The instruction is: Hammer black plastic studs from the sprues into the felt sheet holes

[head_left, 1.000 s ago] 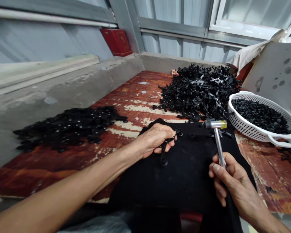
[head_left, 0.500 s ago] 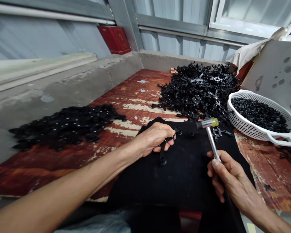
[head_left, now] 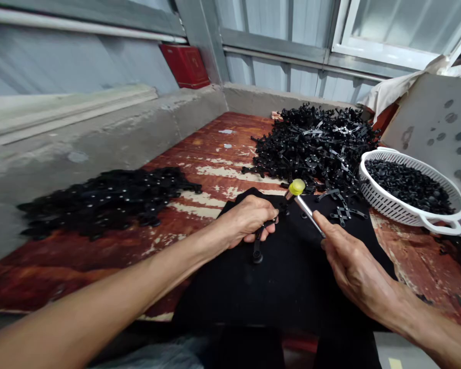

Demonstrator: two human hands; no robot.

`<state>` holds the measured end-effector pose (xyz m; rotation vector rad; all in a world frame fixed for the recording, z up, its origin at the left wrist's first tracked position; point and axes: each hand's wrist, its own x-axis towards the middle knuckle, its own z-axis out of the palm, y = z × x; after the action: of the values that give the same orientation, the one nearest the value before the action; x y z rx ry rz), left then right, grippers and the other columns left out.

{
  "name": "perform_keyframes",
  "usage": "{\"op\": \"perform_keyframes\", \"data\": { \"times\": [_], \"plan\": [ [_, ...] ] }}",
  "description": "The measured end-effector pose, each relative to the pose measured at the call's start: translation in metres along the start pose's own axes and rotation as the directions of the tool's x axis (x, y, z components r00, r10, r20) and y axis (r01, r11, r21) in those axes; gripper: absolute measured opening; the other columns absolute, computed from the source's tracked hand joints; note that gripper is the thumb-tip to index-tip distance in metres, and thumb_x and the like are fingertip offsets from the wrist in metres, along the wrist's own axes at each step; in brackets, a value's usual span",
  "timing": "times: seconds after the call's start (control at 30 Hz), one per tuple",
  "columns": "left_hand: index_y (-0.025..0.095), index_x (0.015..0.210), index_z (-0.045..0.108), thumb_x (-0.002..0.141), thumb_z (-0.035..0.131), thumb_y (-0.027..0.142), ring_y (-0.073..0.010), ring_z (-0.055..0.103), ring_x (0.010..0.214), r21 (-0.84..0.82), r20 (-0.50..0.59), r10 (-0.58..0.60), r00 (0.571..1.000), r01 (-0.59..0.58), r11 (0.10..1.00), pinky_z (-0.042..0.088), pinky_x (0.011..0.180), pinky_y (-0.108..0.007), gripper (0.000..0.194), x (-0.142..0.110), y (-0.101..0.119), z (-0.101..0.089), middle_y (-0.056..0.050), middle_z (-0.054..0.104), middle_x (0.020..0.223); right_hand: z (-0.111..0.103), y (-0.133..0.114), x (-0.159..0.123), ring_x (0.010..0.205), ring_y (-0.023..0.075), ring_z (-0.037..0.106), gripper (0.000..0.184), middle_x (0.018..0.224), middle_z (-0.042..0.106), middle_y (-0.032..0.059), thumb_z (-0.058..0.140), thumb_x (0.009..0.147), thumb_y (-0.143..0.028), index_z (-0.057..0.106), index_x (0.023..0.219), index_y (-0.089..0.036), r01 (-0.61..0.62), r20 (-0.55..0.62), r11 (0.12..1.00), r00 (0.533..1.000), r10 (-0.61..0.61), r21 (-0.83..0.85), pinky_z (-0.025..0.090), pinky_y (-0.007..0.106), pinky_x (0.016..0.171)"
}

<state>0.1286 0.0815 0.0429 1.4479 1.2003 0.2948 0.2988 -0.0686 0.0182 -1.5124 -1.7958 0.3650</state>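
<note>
My left hand (head_left: 249, 220) grips a black jointed plastic part (head_left: 258, 245) above a black cloth (head_left: 230, 292) spread over my lap. My right hand (head_left: 353, 264) holds a small hammer (head_left: 307, 212) with a steel handle and a yellow-tipped head. The hammer's head is raised just beyond my left hand, close to the top end of the held part, and I cannot tell whether they touch. Several small black parts (head_left: 341, 212) lie on the cloth's far edge, to the right of the hammer.
A heap of black linked parts (head_left: 315, 148) covers the far end of the rust-red, peeling table (head_left: 215, 148). A flatter black pile (head_left: 107, 205) lies on the left. A white slotted basket (head_left: 392, 197) holds round black pieces. A concrete ledge and metal wall border the table.
The hammer has tipped over and its head has swung left toward my left hand, with my right hand shifting the same way. My left hand and its part have barely moved.
</note>
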Motion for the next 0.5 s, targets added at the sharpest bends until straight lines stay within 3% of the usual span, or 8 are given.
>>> {"op": "perform_keyframes", "data": {
  "times": [0.13, 0.23, 0.4, 0.5],
  "plan": [
    [0.013, 0.064, 0.055, 0.083, 0.048, 0.012, -0.0063, 0.044, 0.031, -0.003, 0.02, 0.02, 1.0, -0.02, 1.0, 0.019, 0.026, -0.014, 0.021, 0.001, -0.001, 0.0, 0.001, 0.055, 0.047, 0.0, -0.005, 0.002, 0.107, 0.0266, 0.065, 0.065, 0.113, 0.067, 0.0124, 0.04, 0.091, -0.008, 0.026, 0.153, -0.023, 0.059, 0.008, 0.994, 0.998, -0.059, -0.09, 0.058, 0.045, 0.089],
    [0.012, 0.064, 0.055, 0.084, 0.047, 0.012, -0.0065, 0.044, 0.03, -0.016, 0.024, -0.01, 1.0, 0.011, 1.0, 0.019, 0.026, -0.014, 0.022, 0.002, -0.001, 0.001, 0.001, 0.054, 0.046, 0.0, -0.007, 0.007, 0.083, 0.0233, 0.07, 0.062, 0.093, 0.07, 0.0074, 0.038, 0.09, -0.008, 0.034, 0.15, -0.024, 0.073, 0.071, 0.984, 0.996, -0.062, -0.162, 0.062, 0.038, 0.073],
    [0.012, 0.065, 0.056, 0.084, 0.048, 0.012, -0.0072, 0.045, 0.031, -0.05, 0.042, -0.045, 0.998, 0.047, 0.998, 0.02, 0.025, -0.014, 0.021, 0.003, 0.0, -0.001, 0.0, 0.055, 0.047, -0.003, -0.012, 0.006, 0.09, 0.0263, 0.069, 0.06, 0.101, 0.068, 0.0133, 0.037, 0.09, -0.01, 0.034, 0.15, -0.015, 0.052, 0.055, 0.988, 0.998, -0.044, -0.146, 0.061, 0.041, 0.077],
    [0.012, 0.064, 0.057, 0.084, 0.05, 0.013, -0.0073, 0.045, 0.031, -0.061, 0.046, -0.037, 0.998, 0.04, 0.997, 0.02, 0.025, -0.014, 0.021, 0.003, 0.0, -0.002, 0.0, 0.055, 0.047, -0.001, -0.01, 0.002, 0.087, 0.0258, 0.069, 0.064, 0.099, 0.067, 0.012, 0.039, 0.089, -0.009, 0.031, 0.152, -0.02, 0.003, 0.027, 0.997, 1.0, -0.001, -0.079, 0.061, 0.042, 0.078]
  ]
}}
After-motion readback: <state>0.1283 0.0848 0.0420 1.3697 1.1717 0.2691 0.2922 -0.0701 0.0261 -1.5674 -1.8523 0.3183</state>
